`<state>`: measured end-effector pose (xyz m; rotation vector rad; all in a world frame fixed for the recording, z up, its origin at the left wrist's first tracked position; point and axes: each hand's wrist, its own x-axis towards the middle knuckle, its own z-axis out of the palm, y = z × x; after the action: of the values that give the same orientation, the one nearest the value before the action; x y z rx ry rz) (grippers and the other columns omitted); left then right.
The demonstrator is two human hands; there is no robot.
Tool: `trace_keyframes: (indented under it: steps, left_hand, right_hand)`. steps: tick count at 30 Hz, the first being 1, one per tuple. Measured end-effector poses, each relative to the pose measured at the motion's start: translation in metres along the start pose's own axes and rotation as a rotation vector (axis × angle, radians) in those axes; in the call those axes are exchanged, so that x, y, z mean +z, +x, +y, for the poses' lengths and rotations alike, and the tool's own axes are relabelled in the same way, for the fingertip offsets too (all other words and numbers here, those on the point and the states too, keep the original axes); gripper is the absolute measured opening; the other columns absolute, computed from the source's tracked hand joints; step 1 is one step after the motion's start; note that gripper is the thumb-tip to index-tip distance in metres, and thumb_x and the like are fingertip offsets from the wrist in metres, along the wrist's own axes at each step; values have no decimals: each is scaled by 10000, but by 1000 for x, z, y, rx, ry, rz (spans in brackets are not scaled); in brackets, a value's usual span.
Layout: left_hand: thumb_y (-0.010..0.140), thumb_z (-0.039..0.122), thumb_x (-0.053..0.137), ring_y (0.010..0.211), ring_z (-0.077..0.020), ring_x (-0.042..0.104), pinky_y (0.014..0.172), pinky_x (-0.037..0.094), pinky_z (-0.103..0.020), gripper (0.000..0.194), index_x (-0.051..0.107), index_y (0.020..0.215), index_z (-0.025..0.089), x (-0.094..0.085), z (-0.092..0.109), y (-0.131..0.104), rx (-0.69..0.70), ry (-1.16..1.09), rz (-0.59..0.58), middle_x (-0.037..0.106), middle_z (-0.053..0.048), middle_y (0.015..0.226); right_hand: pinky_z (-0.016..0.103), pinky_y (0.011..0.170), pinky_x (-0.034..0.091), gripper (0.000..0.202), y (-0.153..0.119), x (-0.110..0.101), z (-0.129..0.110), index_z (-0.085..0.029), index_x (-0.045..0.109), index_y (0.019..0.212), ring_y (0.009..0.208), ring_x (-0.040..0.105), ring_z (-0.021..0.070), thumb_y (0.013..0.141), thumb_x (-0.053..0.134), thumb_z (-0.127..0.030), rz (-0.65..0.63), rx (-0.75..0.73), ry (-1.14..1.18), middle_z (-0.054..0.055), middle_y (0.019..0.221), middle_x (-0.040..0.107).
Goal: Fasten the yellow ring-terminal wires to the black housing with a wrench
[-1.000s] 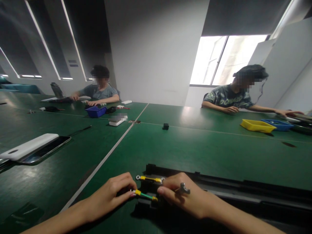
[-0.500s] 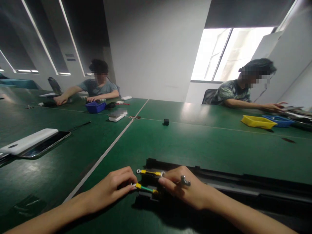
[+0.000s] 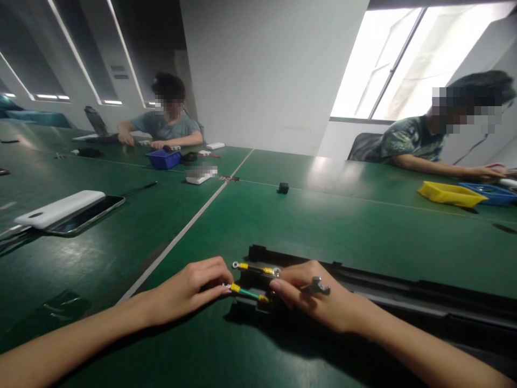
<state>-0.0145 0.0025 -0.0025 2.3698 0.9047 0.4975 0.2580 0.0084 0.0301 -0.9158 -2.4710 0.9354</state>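
My left hand [image 3: 204,285] is closed, its thumb and index finger pinching the ring terminal at the near end of a short green wire [image 3: 249,293] with yellow sleeves. In my right hand [image 3: 319,299] an open-end wrench [image 3: 320,285] is gripped, its jaw sticking up behind the thumb. The right fingertips are down at the wire's other end, where they hide the joint. Just beyond lies a black wire [image 3: 255,268] with yellow sleeves and ring terminals. Both wires sit at the left end of a long black housing [image 3: 379,291], partly covered by my right hand.
A white power bank [image 3: 60,207] and a phone [image 3: 91,215] lie on the green table at left. A small black cube [image 3: 284,188] stands mid-table. Blue [image 3: 163,159] and yellow [image 3: 450,194] bins are farther off, near two seated people [image 3: 169,126] [image 3: 412,140].
The camera view has tilted down and shifted slightly left. My hands keep nearly the same hold on the wire and wrench. The left co-worker's outstretched arm has drawn in.
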Motion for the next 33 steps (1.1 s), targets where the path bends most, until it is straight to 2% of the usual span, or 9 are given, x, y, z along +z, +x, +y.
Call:
trace_keyframes:
  steps: [6, 12, 19, 33]
  left_hand:
    - [972, 156, 482, 848, -167, 557, 758, 418, -253, 109, 585, 1007, 159, -1, -1, 0, 2, -4, -20, 553, -39, 942]
    - [970, 156, 483, 847, -170, 556, 756, 421, -258, 116, 592, 1009, 153, -1, 0, -1, -11, -8, -27, 557, -42, 942]
    - [972, 158, 484, 849, -167, 559, 761, 418, -254, 113, 593, 999, 152, -2, -1, 1, 3, -14, -23, 557, -41, 939]
    - [975, 187, 474, 846, -172, 570, 759, 440, -260, 133, 601, 1006, 164, -2, -1, -1, 0, -3, -18, 576, -46, 938]
  right_hand:
    - [207, 525, 305, 443, 1, -1, -3, -147, 505, 601, 501, 403, 78, 979, 382, -343, -20, -9, -18, -23, 552, 464]
    - [210, 499, 281, 471, 1, 0, 0, -156, 459, 579, 482, 379, 76, 987, 346, -362, 23, 25, -36, -25, 540, 438]
    - [214, 506, 268, 432, 1, 1, -1, -150, 493, 602, 496, 375, 75, 975, 390, -342, -13, -6, -59, -33, 556, 433]
    - [203, 500, 298, 451, 0, 2, 2, -138, 559, 610, 484, 412, 73, 978, 405, -348, 27, -49, -38, -23, 540, 484]
